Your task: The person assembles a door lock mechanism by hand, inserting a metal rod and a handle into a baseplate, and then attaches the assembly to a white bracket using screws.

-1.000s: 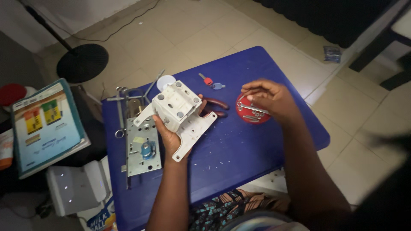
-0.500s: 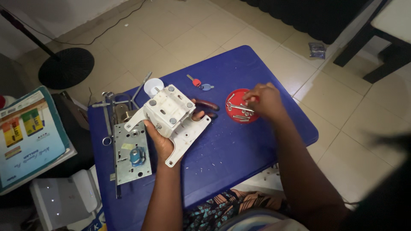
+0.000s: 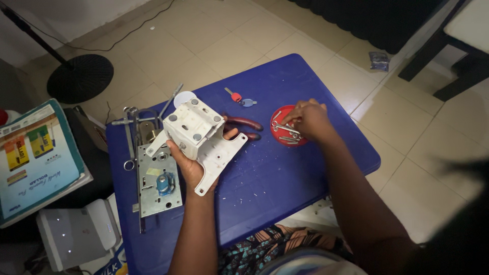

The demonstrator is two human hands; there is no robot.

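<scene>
I've got the white plastic housing [image 3: 196, 133] cradled up off the blue table [image 3: 285, 178] in my left hand [image 3: 191, 165], palm underneath, fingers wrapped round its lower bracket, thumb on the near edge. It's tilted so the face with the round bosses looks up at me, probably to keep the screw holes in sight. My right hand [image 3: 308, 121] is down over the red lid [image 3: 280, 118] of screws, fingertips pinched close among them; whether they've actually caught one I can't tell. Just beyond the housing lie red-handled pliers [image 3: 244, 125] and two keys [image 3: 240, 99]. Left of my holding hand, the metal mortise lock body [image 3: 158, 181] lies flat.
</scene>
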